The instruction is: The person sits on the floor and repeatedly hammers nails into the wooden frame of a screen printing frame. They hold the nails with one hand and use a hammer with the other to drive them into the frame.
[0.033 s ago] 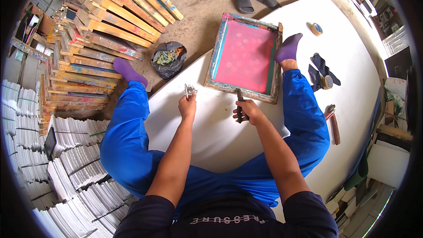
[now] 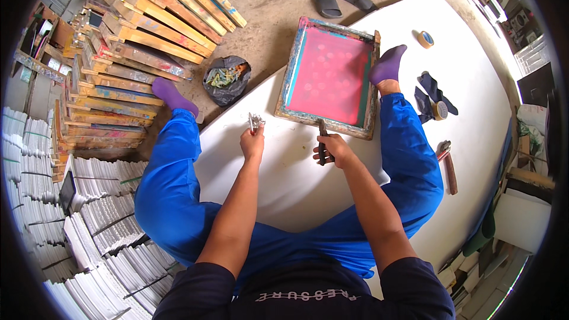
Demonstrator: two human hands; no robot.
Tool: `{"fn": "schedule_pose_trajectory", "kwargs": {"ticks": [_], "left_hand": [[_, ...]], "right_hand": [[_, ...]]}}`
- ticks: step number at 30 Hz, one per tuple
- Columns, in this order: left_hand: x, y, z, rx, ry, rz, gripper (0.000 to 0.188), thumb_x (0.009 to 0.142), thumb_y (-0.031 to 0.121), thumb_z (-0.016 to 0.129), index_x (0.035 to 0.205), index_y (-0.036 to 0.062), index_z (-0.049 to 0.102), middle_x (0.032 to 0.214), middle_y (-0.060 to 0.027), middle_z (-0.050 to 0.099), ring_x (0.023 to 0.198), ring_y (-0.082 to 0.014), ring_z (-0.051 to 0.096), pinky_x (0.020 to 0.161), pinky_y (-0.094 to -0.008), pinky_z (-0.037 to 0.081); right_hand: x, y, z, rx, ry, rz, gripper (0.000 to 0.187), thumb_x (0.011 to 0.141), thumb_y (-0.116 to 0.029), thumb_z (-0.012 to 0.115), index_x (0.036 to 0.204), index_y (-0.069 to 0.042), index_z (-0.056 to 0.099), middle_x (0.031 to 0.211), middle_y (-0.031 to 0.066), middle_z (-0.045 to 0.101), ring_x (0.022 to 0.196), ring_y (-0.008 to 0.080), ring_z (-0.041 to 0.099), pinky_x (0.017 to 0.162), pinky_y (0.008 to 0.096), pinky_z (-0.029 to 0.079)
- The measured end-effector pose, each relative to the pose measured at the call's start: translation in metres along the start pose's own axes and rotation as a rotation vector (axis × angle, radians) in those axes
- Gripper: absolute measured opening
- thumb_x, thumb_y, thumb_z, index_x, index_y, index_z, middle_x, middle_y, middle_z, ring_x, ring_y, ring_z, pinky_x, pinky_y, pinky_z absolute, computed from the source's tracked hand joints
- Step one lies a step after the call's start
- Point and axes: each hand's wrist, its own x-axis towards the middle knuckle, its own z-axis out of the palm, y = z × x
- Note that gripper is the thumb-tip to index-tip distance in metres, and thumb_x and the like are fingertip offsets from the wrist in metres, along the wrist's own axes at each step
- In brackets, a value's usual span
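I sit on a large white board [image 2: 474, 71] with my legs in blue trousers spread to either side. Between my purple-socked feet lies a wooden screen frame [image 2: 286, 83] with pink mesh. My left hand [image 2: 253, 144] is closed on a small metal tool [image 2: 255, 122], held just left of the frame's near corner. My right hand [image 2: 333, 149] grips a dark-handled tool [image 2: 321, 141], and its tip rests at the frame's near edge.
Wooden frames [image 2: 136, 53] are stacked at the left, with a black bag [image 2: 226, 79] beside them. Dark sandals [image 2: 341, 0] lie beyond the board. On the board's right are a tape roll [image 2: 425, 39], dark cloth [image 2: 432, 92] and a wooden-handled tool [image 2: 448, 169]. White sheet stacks [image 2: 71, 213] fill the lower left.
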Motion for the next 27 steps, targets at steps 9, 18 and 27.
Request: {"fn": "schedule_pose_trajectory", "kwargs": {"ticks": [9,18,27], "left_hand": [[-0.005,0.021,0.003,0.013,-0.013,-0.002,0.035,0.09,0.034,0.073,0.08,0.0038,0.059,0.067,-0.0058,0.062,0.04,-0.0124,0.047,0.035,-0.0304,0.036],[-0.011,0.028,0.0,-0.002,-0.026,-0.025,0.034,0.09,0.031,0.073,0.074,0.0022,0.064,0.064,-0.0077,0.065,0.057,-0.0189,0.062,0.057,-0.0353,0.049],[-0.011,0.026,0.002,-0.05,-0.039,-0.002,0.033,0.089,0.03,0.073,0.074,0.0025,0.063,0.063,-0.0073,0.064,0.057,-0.018,0.062,0.057,-0.0349,0.049]], "right_hand": [[0.0,-0.011,0.005,-0.107,0.028,0.027,0.036,0.098,-0.027,0.058,0.118,0.002,0.053,0.097,0.0174,0.066,0.079,0.0302,0.071,0.059,0.0455,0.058],[0.002,-0.013,0.013,-0.004,0.023,0.021,0.038,0.096,-0.027,0.059,0.12,0.002,0.052,0.096,0.0179,0.066,0.078,0.0301,0.07,0.061,0.0458,0.059],[0.006,0.005,0.033,0.161,0.138,-0.044,0.025,0.094,-0.023,0.058,0.104,-0.001,0.056,0.08,0.0134,0.064,0.063,0.0241,0.064,0.051,0.0398,0.054]]}}
